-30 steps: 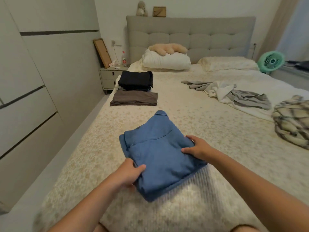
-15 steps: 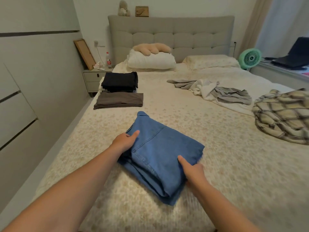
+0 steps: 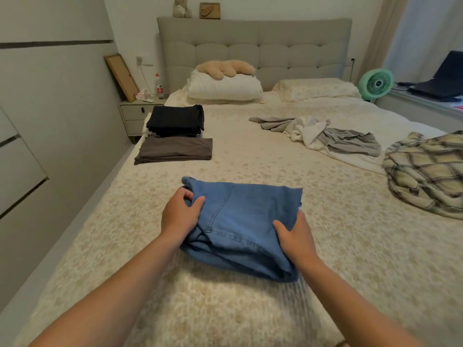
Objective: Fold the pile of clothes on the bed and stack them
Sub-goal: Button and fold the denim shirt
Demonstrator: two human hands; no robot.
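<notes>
Folded blue jeans point(image 3: 244, 221) lie in front of me on the bed point(image 3: 250, 156). My left hand point(image 3: 179, 215) grips their left edge, thumb on top and fingers curled into the fabric. My right hand point(image 3: 294, 235) holds the right edge, thumb on top with the fingers wrapped round the side. Further back on the left a folded brown garment point(image 3: 175, 150) lies flat, and behind it stands a stack of folded black clothes point(image 3: 176, 120). Unfolded grey and white clothes point(image 3: 325, 135) lie crumpled at mid-right, and a plaid shirt point(image 3: 426, 171) is bunched at the right edge.
Pillows point(image 3: 225, 87) and a plush toy point(image 3: 226, 68) sit at the headboard. A nightstand point(image 3: 137, 113) with a bottle stands left of the bed beside wardrobe doors point(image 3: 50, 121). A green fan point(image 3: 375, 83) and a laptop point(image 3: 443, 81) are at the right.
The jeans have turned from a diagonal lie to roughly square to me and shifted slightly away. My left hand now clutches the left edge; my right hand moved to the right edge.
</notes>
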